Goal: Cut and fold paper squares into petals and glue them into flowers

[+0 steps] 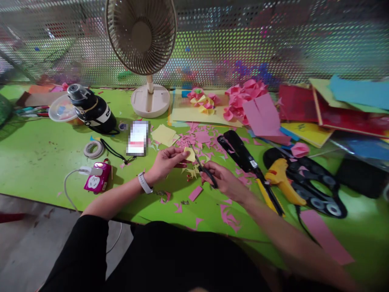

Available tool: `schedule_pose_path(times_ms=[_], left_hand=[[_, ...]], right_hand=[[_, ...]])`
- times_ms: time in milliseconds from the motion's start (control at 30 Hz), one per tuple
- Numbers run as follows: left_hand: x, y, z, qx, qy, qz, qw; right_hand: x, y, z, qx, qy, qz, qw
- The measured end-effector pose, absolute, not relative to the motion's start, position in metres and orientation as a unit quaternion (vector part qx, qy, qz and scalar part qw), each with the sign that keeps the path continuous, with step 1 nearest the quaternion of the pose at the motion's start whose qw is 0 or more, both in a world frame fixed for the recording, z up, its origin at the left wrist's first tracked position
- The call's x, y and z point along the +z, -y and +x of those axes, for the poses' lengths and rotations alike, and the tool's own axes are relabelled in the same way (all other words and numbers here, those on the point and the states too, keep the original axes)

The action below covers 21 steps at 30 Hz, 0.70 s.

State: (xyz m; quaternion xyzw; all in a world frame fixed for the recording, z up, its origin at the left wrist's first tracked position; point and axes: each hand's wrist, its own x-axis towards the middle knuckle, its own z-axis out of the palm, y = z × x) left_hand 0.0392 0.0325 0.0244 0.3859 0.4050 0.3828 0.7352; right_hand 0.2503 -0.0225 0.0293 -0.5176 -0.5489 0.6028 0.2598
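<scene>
Between thumb and fingers, my left hand (169, 159) pinches a small piece of yellow paper (190, 155) over the middle of the green table (127, 202). My right hand (219, 177) is closed around the dark handles of a pair of scissors (207, 175). The blades point up and left, right beside the yellow paper; whether they touch it I cannot tell. Many pink paper scraps (203, 136) lie under and around both hands, with some yellow bits among them. Just behind my left hand rests a stack of yellow paper squares (165, 134).
A fan (150, 101) stands at the back, near pink paper flowers (243, 97). On the left are a black bottle (95, 111), a phone (137, 138), a tape roll (93, 149) and a pink power adapter (97, 177). To the right lie a yellow glue gun (284, 180) and coloured paper sheets (343, 105).
</scene>
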Motion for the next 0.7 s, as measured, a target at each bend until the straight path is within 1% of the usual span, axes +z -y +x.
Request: schedule_pose_path(times_ms=[700], left_hand=[[0.0154, -0.0390, 0.0365, 0.401, -0.412, 0.387, 0.721]], right_hand=[[0.0233, 0.0239, 0.2545, 0.604, 0.538, -0.520, 0.274]])
